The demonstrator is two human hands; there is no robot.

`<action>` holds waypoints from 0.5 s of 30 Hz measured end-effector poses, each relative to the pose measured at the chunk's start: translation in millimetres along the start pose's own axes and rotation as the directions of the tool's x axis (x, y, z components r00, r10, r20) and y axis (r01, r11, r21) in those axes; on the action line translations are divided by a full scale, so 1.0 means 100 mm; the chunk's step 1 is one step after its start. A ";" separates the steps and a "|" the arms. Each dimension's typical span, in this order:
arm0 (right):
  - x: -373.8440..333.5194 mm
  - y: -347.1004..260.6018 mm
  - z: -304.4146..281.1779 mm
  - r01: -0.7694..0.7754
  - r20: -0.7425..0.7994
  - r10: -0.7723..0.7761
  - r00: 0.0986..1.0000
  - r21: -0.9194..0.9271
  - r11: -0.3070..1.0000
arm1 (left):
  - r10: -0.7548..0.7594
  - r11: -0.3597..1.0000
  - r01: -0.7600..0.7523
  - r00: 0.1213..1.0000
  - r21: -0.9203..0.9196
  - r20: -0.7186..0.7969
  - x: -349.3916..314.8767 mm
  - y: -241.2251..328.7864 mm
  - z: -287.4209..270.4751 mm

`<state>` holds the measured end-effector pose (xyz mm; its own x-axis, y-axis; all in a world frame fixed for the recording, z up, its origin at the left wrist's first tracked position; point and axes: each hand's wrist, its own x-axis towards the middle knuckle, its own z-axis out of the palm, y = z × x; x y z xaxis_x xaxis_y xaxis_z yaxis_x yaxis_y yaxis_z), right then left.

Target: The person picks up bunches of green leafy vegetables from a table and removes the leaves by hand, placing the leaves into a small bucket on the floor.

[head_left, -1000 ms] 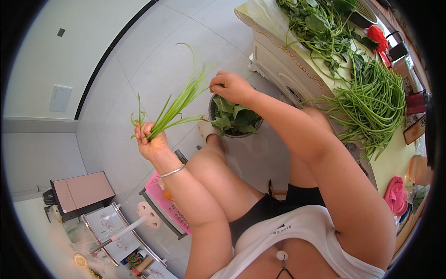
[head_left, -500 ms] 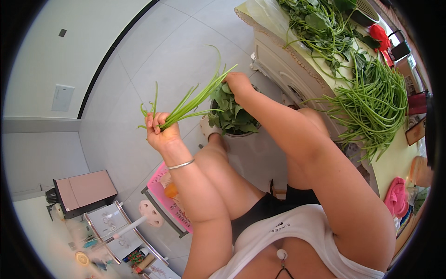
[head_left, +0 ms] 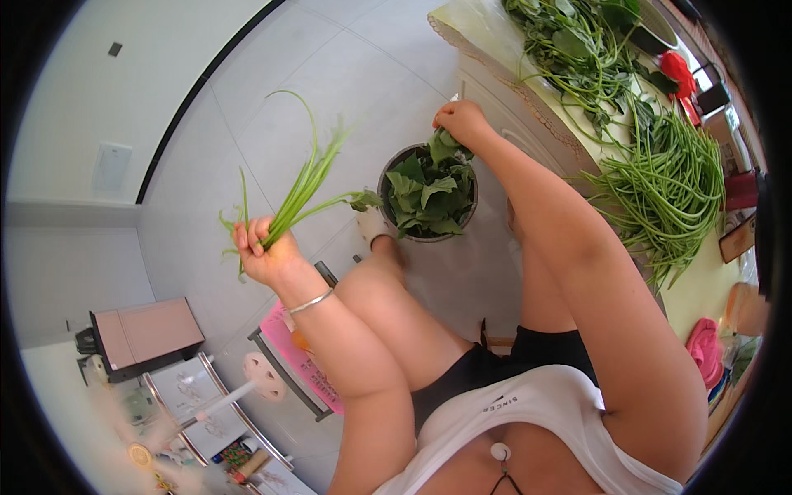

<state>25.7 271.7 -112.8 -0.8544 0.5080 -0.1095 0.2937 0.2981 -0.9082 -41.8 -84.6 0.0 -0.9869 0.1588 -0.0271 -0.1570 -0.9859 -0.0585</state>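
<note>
Soft daylight brightens the scene, glaring past the right edge of the counter (head_left: 689, 305); green stems (head_left: 299, 194) blur at their tips; fisheye curves darken to black.

A pale yellow tabletop (head_left: 681, 309) edged with scalloped trim runs down the right side of a room, laden with produce: a tangle of leafy greens (head_left: 569, 45) spreads across its far end beside a clear plastic sheet (head_left: 487, 29), while a thick heap of long green stems (head_left: 668, 198) sprawls nearer, some hanging over the edge. A bright red item (head_left: 678, 74) and a phone (head_left: 737, 239) sit along the table's outer side, with a bunched pink cloth (head_left: 704, 351) at the near end. Below, on a floor of large grey tiles (head_left: 363, 70), stands a round bucket (head_left: 433, 240) filled with broad green leaves (head_left: 425, 194), a light-coloured shoe (head_left: 371, 231) just beside it.
</note>
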 end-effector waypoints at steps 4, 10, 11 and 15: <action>-0.25 0.01 0.36 0.177 0.334 -0.009 0.942 -0.476 0.861 | -0.048 0.996 0.048 0.999 -0.072 -0.008 0.03 -0.17 0.03; -0.74 -0.20 1.01 0.433 0.486 -0.374 0.790 -0.010 0.901 | -0.108 0.981 0.097 0.993 -0.168 -0.056 0.00 -0.29 -0.03; -0.81 -0.30 1.08 0.330 0.493 -0.344 0.799 0.118 0.937 | -0.106 0.978 0.093 0.993 -0.188 -0.058 0.01 -0.27 -0.05; -0.75 -0.32 1.01 0.071 0.645 -0.255 0.720 0.296 0.952 | -0.102 0.969 0.076 0.990 -0.236 -0.098 0.03 -0.23 -0.02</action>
<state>36.9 142.7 -116.7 -0.9668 -0.2314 -0.1082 0.0918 0.0805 -0.9925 -40.8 -60.9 -1.0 -0.9575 0.2628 -0.1191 -0.2187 -0.9303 -0.2945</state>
